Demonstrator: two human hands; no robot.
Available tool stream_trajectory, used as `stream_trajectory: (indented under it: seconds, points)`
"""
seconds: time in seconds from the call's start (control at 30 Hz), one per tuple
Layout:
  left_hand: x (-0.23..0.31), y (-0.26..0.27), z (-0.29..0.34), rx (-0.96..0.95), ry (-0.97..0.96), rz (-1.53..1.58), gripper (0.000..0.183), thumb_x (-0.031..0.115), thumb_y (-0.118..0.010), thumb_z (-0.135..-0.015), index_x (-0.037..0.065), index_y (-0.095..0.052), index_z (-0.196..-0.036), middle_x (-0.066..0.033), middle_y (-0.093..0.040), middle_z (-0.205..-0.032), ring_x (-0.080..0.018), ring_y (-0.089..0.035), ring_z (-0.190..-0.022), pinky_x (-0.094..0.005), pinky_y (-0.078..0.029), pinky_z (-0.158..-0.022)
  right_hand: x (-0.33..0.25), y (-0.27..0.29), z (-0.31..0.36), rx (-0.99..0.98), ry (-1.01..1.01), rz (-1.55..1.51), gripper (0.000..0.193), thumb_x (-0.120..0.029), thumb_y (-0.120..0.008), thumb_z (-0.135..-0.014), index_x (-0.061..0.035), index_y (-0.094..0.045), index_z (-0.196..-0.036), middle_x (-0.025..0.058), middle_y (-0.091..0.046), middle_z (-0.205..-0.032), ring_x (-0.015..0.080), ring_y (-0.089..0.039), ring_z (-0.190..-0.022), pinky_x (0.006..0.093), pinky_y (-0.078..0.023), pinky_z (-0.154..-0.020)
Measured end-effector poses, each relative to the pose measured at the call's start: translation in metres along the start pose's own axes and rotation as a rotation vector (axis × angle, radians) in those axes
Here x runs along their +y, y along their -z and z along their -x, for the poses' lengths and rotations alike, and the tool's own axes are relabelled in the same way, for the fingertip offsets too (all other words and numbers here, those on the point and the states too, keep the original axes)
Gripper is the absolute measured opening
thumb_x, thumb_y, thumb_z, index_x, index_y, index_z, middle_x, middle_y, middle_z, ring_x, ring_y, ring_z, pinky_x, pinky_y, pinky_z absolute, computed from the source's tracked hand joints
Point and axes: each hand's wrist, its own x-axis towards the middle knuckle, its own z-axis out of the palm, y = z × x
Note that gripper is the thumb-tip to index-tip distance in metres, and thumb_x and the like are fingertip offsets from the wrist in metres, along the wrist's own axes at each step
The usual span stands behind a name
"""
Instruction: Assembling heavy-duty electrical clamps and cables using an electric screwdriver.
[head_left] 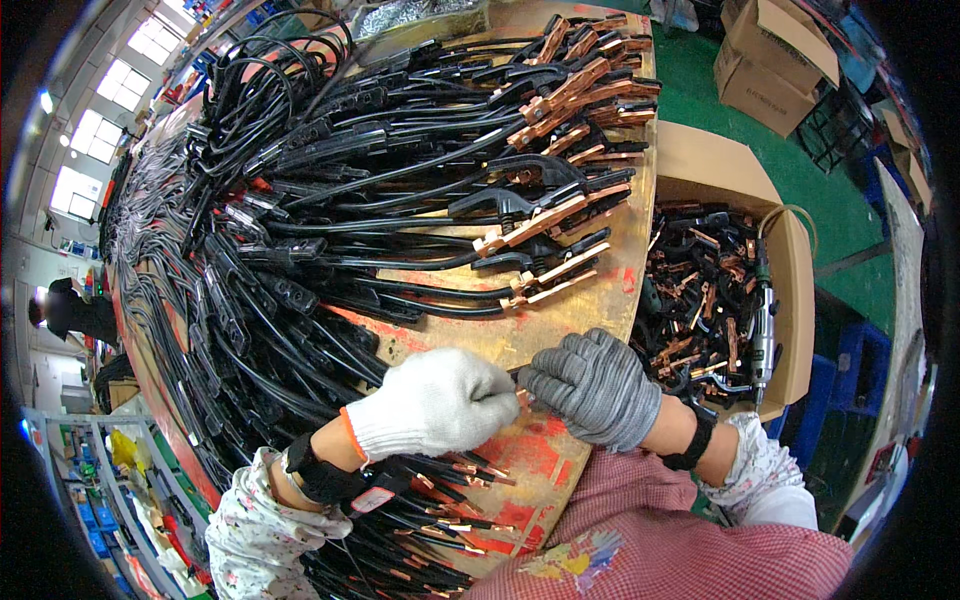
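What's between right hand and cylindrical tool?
In the head view, black-and-copper clamp parts, piled in the open carton, lie between the right hand and cylindrical tool.

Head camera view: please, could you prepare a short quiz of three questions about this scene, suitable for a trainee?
1. Which hand wears the white knitted glove with an orange edge?

2. Where does the open brown cardboard box stand, seen from the worn, yellowish tabletop with red patches?
a) to its left
b) to its right
c) on top of it

3. Fill in: the black clamps on the tabletop have ____-coloured metal arms.

Key:
1. The left hand.
2. b
3. copper
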Motion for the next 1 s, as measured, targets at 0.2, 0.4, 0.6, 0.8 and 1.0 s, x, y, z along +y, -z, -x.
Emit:
stream_trajectory:
  seconds: [0.2, 0.4, 0.6, 0.8, 1.0]
  points:
    - [0.000, -0.008, -0.003, 0.293, -0.155, 0.067, 0.019, 0.022, -0.059, -0.081, 0.008, -0.066, -0.092, -0.0141, -0.063, -0.071, -0.0286, -0.063, -0.069, -0.0343, -0.050, -0.063, 0.008, -0.007, -0.003, 0.124, -0.131, -0.184, 0.023, -0.023, -0.060, -0.077, -0.0079, -0.061, -0.095, 0.0087, -0.060, -0.086, 0.0263, -0.057, -0.076, 0.0382, -0.046, -0.063]
    - [-0.027, -0.026, 0.002, 0.499, -0.303, -0.388, 0.010, 0.017, -0.064, -0.076, 0.009, -0.064, -0.081, -0.0115, -0.060, -0.062, -0.0303, -0.059, -0.055, -0.0391, -0.046, -0.052, 0.010, -0.016, -0.003, 0.109, -0.090, -0.104, 0.024, -0.026, -0.056, -0.079, -0.0067, -0.060, -0.094, 0.0098, -0.059, -0.086, 0.0255, -0.057, -0.075, 0.0377, -0.046, -0.062]
    - [-0.018, -0.026, 0.000, 0.485, -0.294, -0.419, 0.009, 0.019, -0.064, -0.075, 0.010, -0.063, -0.077, -0.0111, -0.060, -0.061, -0.0311, -0.059, -0.055, -0.0405, -0.045, -0.050, 0.006, -0.019, -0.004, 0.116, -0.062, -0.121, 0.022, -0.023, -0.054, -0.081, -0.0060, -0.060, -0.094, 0.0098, -0.059, -0.086, 0.0257, -0.058, -0.076, 0.0385, -0.046, -0.064]
    - [-0.025, -0.025, 0.003, 0.473, -0.309, -0.327, 0.028, 0.030, -0.066, -0.075, 0.010, -0.062, -0.094, -0.0120, -0.064, -0.071, -0.0318, -0.062, -0.063, -0.0410, -0.048, -0.056, 0.009, 0.002, 0.014, 0.135, -0.252, 0.030, 0.042, -0.027, -0.064, -0.076, -0.0046, -0.057, -0.110, 0.0143, -0.059, -0.103, 0.0305, -0.056, -0.094, 0.0404, -0.044, -0.084]
    - [-0.013, -0.023, 0.003, 0.450, -0.367, -0.258, 0.051, 0.043, -0.068, -0.074, 0.012, -0.057, -0.113, -0.0139, -0.065, -0.081, -0.0334, -0.063, -0.071, -0.0413, -0.049, -0.059, 0.088, 0.049, 0.159, 0.221, -1.304, 0.496, 0.071, -0.016, -0.070, -0.071, -0.0026, -0.038, -0.132, 0.0226, -0.049, -0.121, 0.0385, -0.047, -0.111, 0.0437, -0.038, -0.096]
